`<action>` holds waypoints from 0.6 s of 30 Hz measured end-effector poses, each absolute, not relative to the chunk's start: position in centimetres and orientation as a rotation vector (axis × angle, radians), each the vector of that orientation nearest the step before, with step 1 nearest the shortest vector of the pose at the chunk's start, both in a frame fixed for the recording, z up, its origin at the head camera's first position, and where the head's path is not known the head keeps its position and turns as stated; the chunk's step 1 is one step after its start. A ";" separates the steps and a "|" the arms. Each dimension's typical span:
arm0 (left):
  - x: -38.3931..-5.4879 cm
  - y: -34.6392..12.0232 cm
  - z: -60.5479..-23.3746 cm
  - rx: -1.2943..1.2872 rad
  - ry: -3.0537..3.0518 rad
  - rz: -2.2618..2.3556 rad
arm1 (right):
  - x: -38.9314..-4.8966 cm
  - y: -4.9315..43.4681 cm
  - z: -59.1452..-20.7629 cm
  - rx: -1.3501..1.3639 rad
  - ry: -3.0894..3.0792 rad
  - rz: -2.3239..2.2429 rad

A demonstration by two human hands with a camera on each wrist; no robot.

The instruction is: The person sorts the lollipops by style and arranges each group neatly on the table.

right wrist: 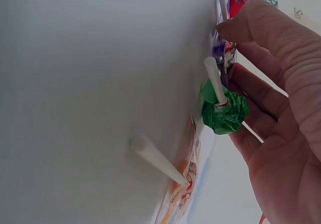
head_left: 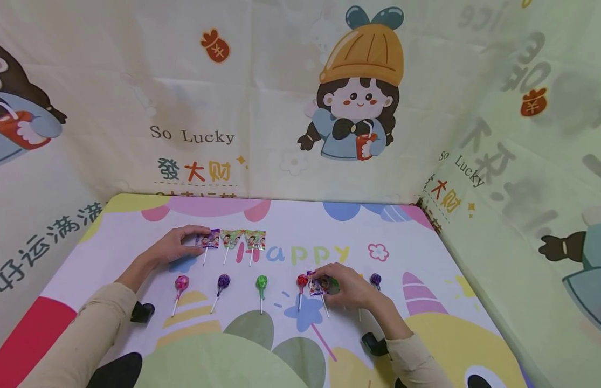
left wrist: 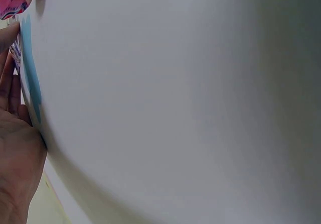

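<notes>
My left hand (head_left: 176, 247) pinches the edge of a lollipop in a flat purple wrapper (head_left: 210, 238) at the left end of the back row. Beside it lie two lollipops in flat green wrappers, one in the middle (head_left: 230, 237) and one on the right (head_left: 255, 239). Between thumb and fingers, my right hand (head_left: 346, 284) holds another lollipop in a flat purple wrapper (head_left: 318, 284), just right of a round red lollipop (head_left: 302, 281). Under the right palm is a round green lollipop (right wrist: 224, 113); an orange-wrapped lollipop (right wrist: 183, 194) lies nearby, mostly hidden in the head view.
The front row also has round lollipops: pink (head_left: 181, 283), purple (head_left: 223, 282), green (head_left: 261, 282) and dark purple (head_left: 375, 280). Sticks point toward me. A printed cloth covers the table (head_left: 290, 215), and patterned fabric walls (head_left: 271, 108) enclose its back and sides.
</notes>
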State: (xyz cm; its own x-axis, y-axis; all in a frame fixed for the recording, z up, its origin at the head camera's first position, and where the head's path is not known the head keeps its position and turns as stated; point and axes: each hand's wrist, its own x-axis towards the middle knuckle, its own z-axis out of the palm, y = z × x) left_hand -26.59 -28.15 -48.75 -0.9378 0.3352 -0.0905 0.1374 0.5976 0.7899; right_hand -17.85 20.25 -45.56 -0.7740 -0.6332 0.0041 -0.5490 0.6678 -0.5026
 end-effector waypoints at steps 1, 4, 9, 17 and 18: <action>-26.6 -28.2 -48.8 0.390 2.597 1.254 | -17.8 20.2 -45.5 -0.967 2.712 -0.729; -26.6 -28.2 -48.8 0.393 2.600 1.253 | -17.9 20.1 -45.5 -0.966 2.723 -0.710; -26.5 -28.2 -48.8 0.400 2.610 1.258 | -18.0 20.2 -45.7 -0.963 2.731 -0.707; -26.5 -28.2 -48.8 0.397 2.615 1.255 | -18.2 20.4 -46.0 -0.969 2.735 -0.737; -26.5 -28.2 -48.7 0.397 2.615 1.253 | -18.2 20.4 -46.0 -0.977 2.736 -0.740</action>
State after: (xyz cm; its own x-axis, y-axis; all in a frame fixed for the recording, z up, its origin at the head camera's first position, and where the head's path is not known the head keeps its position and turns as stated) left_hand -26.53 -28.20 -48.74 -0.9406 0.3309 -0.0756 0.1484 0.6012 0.7852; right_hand -18.23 20.42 -45.98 -0.7785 -0.6270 0.0296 -0.5565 0.6676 -0.4946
